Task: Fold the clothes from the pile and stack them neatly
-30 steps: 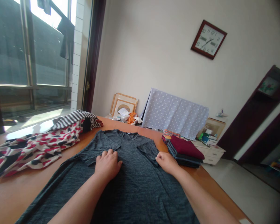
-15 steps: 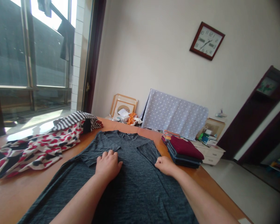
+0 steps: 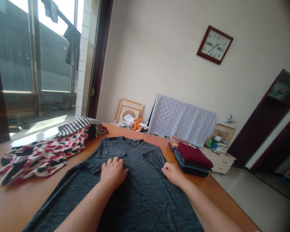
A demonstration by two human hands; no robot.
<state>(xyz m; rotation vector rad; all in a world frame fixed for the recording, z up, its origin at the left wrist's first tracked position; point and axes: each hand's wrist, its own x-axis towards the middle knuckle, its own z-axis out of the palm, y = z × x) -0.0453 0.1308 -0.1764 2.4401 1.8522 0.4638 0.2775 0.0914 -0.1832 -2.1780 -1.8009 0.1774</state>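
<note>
Grey T-shirt point(image 3: 137, 161) near wooden table edge point(image 3: 207, 193)

Heathered charcoal knit T-shirt point(image 3: 135, 206): matt cloth, fine-textured. Orange-brown wooden tabletop point(image 3: 16, 199): smooth, glossy. Pale-blue polka-dot cloth point(image 3: 181, 120): matt. Window frame point(image 3: 36, 48): metal.

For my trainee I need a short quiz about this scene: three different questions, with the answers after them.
1. What colour is the top garment on the folded clothes stack? A maroon, B yellow, C white.
2. True or false: the left hand rests on the dark grey T-shirt.
3. Which hand is nearer to the folded clothes stack?

Key: 1 A; 2 true; 3 the right hand.
</note>
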